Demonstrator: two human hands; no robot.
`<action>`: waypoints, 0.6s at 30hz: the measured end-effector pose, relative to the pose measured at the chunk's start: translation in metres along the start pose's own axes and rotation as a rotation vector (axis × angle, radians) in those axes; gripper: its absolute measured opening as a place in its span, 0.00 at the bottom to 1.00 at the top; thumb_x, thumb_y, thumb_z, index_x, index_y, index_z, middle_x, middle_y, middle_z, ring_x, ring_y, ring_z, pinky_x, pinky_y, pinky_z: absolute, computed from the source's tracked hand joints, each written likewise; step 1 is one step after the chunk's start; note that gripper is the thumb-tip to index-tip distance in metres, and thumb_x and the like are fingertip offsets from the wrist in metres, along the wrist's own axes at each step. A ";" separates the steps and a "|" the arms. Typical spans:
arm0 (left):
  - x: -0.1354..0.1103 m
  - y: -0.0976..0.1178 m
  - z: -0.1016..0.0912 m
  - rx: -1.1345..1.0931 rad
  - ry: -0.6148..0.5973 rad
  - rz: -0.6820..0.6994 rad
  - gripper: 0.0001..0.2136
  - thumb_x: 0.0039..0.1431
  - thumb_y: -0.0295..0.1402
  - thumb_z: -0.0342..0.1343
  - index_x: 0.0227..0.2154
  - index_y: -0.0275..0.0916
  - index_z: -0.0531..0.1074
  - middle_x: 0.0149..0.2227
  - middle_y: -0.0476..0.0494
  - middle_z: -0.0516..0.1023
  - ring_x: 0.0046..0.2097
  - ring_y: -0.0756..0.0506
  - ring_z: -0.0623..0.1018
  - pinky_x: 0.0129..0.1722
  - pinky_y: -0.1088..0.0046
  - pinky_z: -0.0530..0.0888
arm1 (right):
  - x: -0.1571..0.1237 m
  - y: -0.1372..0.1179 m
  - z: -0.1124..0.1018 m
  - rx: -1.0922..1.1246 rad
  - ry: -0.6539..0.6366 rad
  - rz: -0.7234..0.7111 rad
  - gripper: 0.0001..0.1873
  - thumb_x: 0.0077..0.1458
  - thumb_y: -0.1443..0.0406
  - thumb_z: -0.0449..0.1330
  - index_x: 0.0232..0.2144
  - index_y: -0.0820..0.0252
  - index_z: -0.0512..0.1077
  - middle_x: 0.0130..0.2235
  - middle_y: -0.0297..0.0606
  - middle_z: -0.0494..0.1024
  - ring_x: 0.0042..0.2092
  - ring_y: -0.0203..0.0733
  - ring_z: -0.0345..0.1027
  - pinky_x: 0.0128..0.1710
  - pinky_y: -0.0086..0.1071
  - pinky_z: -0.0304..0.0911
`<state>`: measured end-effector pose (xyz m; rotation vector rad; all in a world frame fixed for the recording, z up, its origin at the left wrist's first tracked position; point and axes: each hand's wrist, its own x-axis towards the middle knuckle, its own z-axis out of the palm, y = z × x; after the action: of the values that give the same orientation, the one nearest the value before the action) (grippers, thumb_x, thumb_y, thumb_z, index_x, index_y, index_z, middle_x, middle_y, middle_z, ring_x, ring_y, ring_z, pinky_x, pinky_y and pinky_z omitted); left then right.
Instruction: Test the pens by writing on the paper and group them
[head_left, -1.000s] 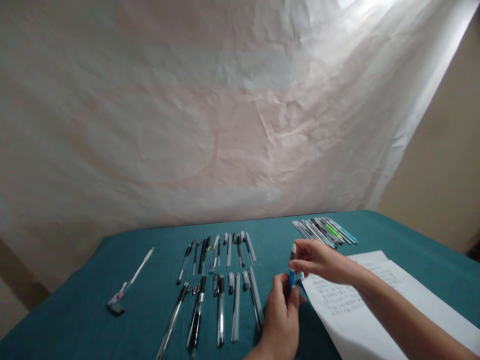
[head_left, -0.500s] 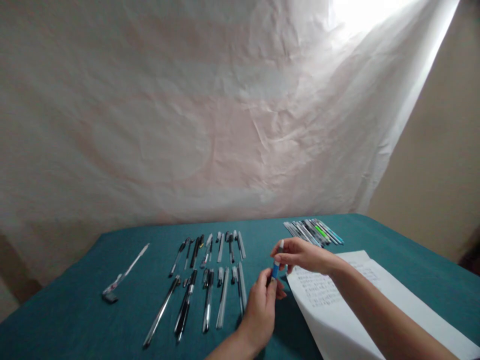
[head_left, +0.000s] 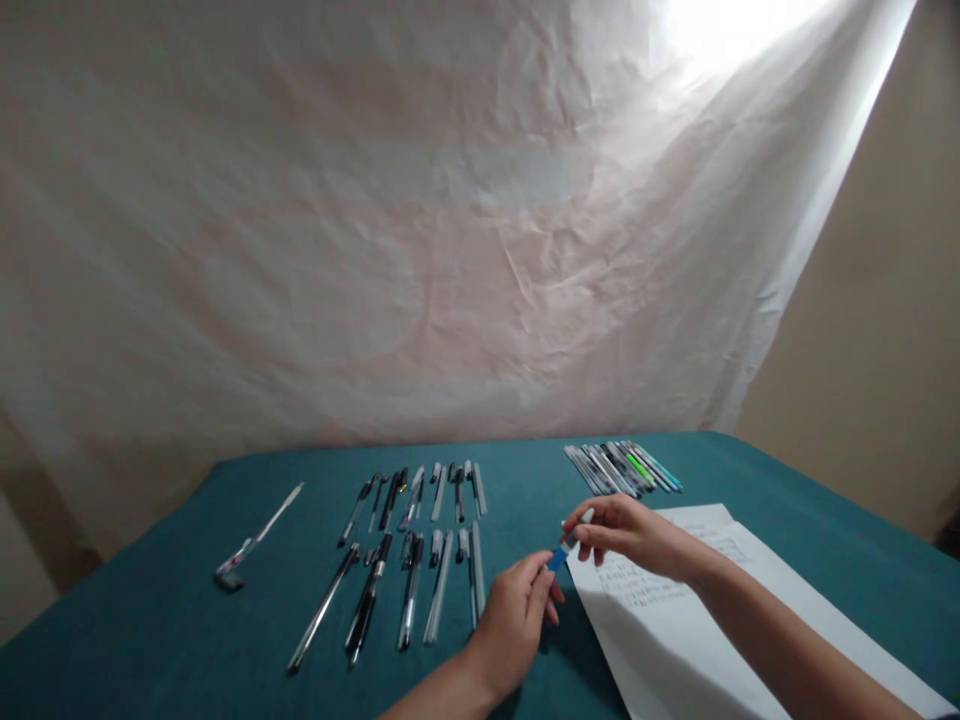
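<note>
A short, thick pen (head_left: 557,558) with a blue body and a whitish-grey end is held between both hands over the cloth, tilted up to the right. My left hand (head_left: 519,612) is closed around its blue lower part, which it mostly hides. My right hand (head_left: 616,530) pinches the pale upper end between thumb and fingers. Whether that end is a separate cap I cannot tell. Below the right forearm lie sheets of paper (head_left: 675,640) with handwriting. Left of my left hand, pens with their caps beside them (head_left: 440,590) lie in two rows.
A green cloth (head_left: 187,650) covers the table. At the back right lies a bunch of pens (head_left: 611,468), one bright green. A lone white pen (head_left: 259,535) with a dark end lies at the left. Behind the table hangs a pale wrinkled sheet (head_left: 450,250).
The pen has tipped over further to the right. My right hand has moved a little right and down with its upper end; my left hand keeps hold of the blue part.
</note>
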<state>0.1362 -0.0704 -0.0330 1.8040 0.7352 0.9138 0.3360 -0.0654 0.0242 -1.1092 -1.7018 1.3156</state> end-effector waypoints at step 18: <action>0.002 0.000 -0.001 -0.022 -0.024 -0.065 0.16 0.62 0.39 0.43 0.43 0.35 0.69 0.26 0.48 0.71 0.25 0.51 0.69 0.26 0.77 0.65 | 0.002 0.006 0.003 -0.007 0.088 0.077 0.21 0.47 0.51 0.60 0.28 0.66 0.70 0.25 0.39 0.77 0.23 0.35 0.71 0.20 0.26 0.64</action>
<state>0.1366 -0.0684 -0.0321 1.7591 0.7611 0.8527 0.3334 -0.0640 0.0178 -1.2290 -1.6149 1.2893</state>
